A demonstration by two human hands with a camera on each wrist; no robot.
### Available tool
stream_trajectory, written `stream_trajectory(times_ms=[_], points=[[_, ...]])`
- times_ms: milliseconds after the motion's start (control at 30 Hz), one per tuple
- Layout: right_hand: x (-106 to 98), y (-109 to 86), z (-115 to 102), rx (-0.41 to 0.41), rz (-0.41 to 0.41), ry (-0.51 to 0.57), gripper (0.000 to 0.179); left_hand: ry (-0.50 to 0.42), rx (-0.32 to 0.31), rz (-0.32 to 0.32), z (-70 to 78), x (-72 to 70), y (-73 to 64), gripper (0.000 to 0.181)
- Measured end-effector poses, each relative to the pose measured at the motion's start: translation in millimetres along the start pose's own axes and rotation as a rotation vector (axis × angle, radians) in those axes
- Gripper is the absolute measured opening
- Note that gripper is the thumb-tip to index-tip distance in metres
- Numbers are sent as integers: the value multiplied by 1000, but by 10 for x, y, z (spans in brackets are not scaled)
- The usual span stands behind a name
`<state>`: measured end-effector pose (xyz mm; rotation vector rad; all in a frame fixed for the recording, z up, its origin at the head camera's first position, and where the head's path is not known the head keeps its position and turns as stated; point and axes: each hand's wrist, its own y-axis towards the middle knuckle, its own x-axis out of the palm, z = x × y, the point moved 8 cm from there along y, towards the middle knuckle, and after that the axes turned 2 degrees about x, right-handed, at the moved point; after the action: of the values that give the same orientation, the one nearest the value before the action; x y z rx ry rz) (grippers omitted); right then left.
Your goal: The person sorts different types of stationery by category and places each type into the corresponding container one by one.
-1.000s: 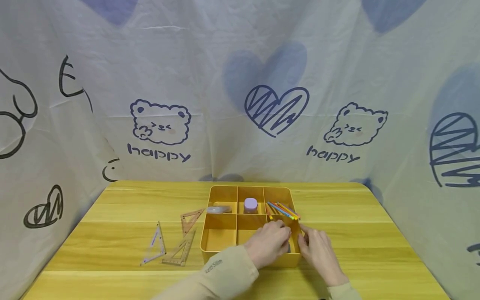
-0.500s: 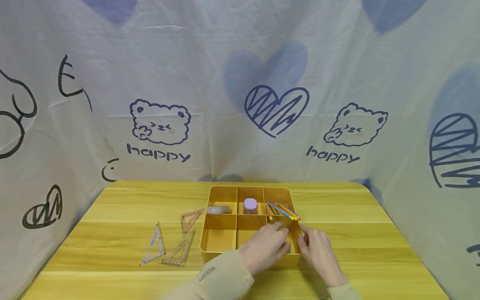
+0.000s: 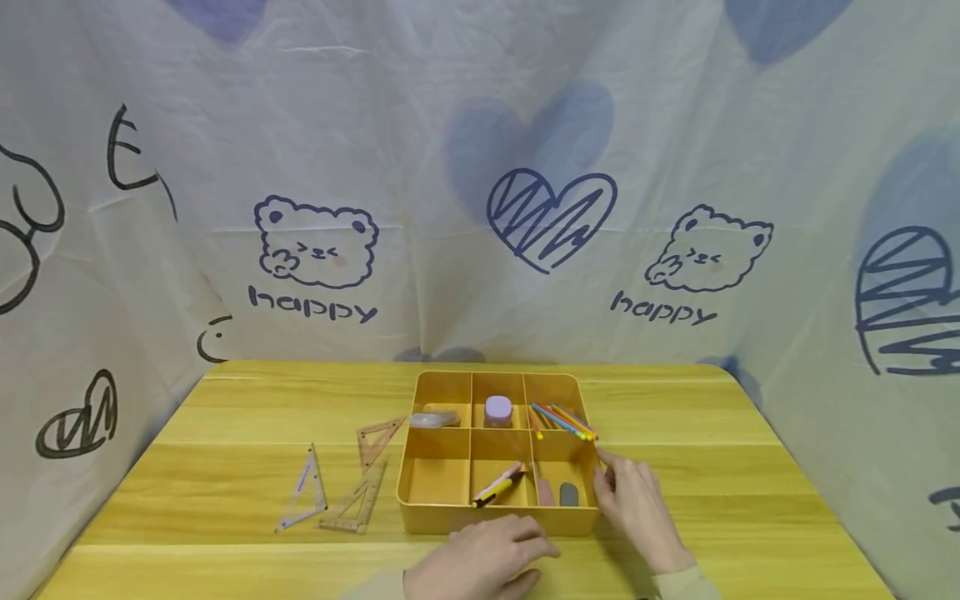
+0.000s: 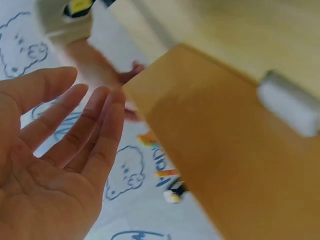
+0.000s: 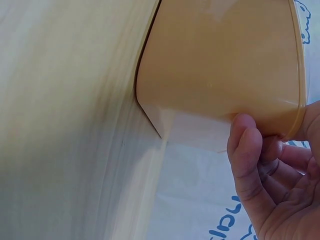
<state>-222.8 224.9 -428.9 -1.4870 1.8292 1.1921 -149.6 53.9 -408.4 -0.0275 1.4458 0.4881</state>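
Note:
A yellow six-compartment organizer box [image 3: 501, 523] stands on the table. My left hand [image 3: 483, 557] is in front of it, fingers extended, holding nothing; the left wrist view shows its palm [image 4: 55, 160] apart from the box. With my right hand [image 3: 637, 504] I grip the box's right wall at the rim; in the right wrist view its fingers [image 5: 246, 155] press the outside. A pinkish block [image 3: 545, 492] and a dark grey rounded block [image 3: 569, 495] lie in the front right compartment. A yellow-and-black pen [image 3: 498, 490] and a pale pen [image 3: 501, 478] lean in the front middle one.
Several colored pens [image 3: 562, 421] fill the back right compartment. Behind the pens stands a purple-lidded jar [image 3: 498, 410]; a clear item [image 3: 435, 419] lies back left. Set squares [image 3: 352, 504] lie left of the box. A small white object [image 4: 290, 102] sits by its front wall.
My left hand has come out of the front right compartment, toward me and left, uncovering the two blocks and the pens. My right hand stays at the box's right wall.

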Motion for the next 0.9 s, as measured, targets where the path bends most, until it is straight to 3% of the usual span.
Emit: stream_trajectory(times_ms=[200, 333, 467, 767, 900], points=[[4, 4, 5, 13, -9, 0, 33, 38, 14, -125, -85, 242, -178, 27], [8, 6, 2, 9, -10, -3, 33, 113, 29, -139, -131, 326, -283, 40], [5, 4, -3, 2, -3, -4, 32, 178, 0, -154, -184, 378, -377, 51], [5, 6, 2, 14, -14, 8, 33, 256, -37, -212, -273, 464, -458, 50], [0, 6, -3, 5, -3, 0, 32, 259, -84, -253, -319, 512, -483, 50]])
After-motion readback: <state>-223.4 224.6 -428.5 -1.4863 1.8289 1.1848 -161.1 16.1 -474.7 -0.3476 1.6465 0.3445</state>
